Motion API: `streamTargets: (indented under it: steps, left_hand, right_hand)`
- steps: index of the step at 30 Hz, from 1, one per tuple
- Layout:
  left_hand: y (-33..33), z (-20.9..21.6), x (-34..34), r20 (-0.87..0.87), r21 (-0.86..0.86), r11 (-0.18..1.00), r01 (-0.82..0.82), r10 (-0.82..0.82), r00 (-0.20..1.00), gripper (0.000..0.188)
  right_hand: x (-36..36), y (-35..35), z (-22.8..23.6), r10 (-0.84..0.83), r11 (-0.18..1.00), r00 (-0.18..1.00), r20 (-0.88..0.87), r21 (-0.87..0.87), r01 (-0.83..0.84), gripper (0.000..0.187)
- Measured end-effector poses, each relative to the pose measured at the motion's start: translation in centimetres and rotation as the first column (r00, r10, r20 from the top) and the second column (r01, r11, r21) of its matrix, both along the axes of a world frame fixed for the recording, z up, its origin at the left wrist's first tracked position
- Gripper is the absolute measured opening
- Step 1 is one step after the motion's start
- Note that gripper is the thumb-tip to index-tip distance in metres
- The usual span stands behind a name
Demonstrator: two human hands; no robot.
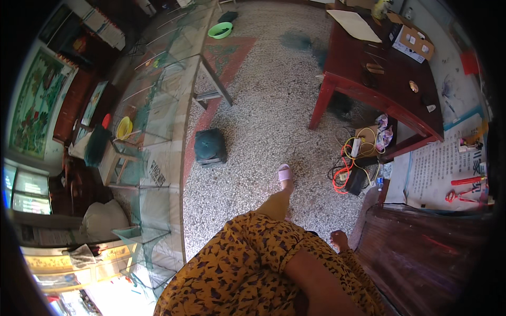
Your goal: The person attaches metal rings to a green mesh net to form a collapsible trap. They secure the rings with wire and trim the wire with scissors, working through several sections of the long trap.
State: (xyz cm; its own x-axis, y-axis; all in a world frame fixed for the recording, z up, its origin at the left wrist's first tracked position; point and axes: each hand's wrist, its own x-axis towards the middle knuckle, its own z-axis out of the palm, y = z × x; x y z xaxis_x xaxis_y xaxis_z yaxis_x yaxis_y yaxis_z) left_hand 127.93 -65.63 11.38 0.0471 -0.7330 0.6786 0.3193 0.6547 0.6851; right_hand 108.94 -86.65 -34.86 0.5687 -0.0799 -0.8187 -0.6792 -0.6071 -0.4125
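The right hand (339, 239) hangs beside the body; whether its grip holds anything, I cannot tell. The left hand is out of view. Cords (349, 167) lie at the right hand's twelve o'clock, near the desk (348, 58), probably kept off the walkway.

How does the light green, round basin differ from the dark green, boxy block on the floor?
Shape: the light green, round basin is a shallow, open bowl, while the dark green, boxy block is squarish and chunky.
Shade: the basin is bright and pale; the block is much darker.
Place: the basin sits farther from the wearer, while the block is closer.
Both are greenish and rest on the floor.
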Motion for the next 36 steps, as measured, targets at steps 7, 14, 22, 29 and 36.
streamTargets:
  steps: [7,14,22,29,36]
  left_hand:
    - [-3.1,-0.9,10.1,-0.028,-0.046,0.995,0.086,-0.087,0.996,0.032]
    - [-4.4,-0.3,18.9,-0.008,-0.091,0.996,0.019,-0.02,1.0,0.031]
    - [-4.6,0.2,25.9,0.025,-0.114,0.98,-0.163,0.167,0.986,0.031]
    - [-4.7,-0.7,30.5,0.077,0.028,0.914,-0.405,0.402,0.913,0.03]
    - [2.4,-10.6,29.5,0.084,0.766,0.165,-0.622,0.933,0.351,0.024]
  right_hand:
    - [6.1,-2.1,1.7,0.208,0.978,0.96,0.188,-0.059,-0.2,0.02]
    - [21.5,-3.1,4.7,-0.398,0.907,0.916,-0.045,0.128,0.4,0.021]
    - [41.4,-5.4,10.6,-0.397,0.904,0.781,0.483,0.356,0.239,0.021]
    - [57.7,-9.4,15.9,-0.492,0.866,0.469,0.734,0.355,0.353,0.04]
    - [65.6,-12.8,15.4,0.289,0.894,0.579,0.762,-0.432,0.123,0.045]
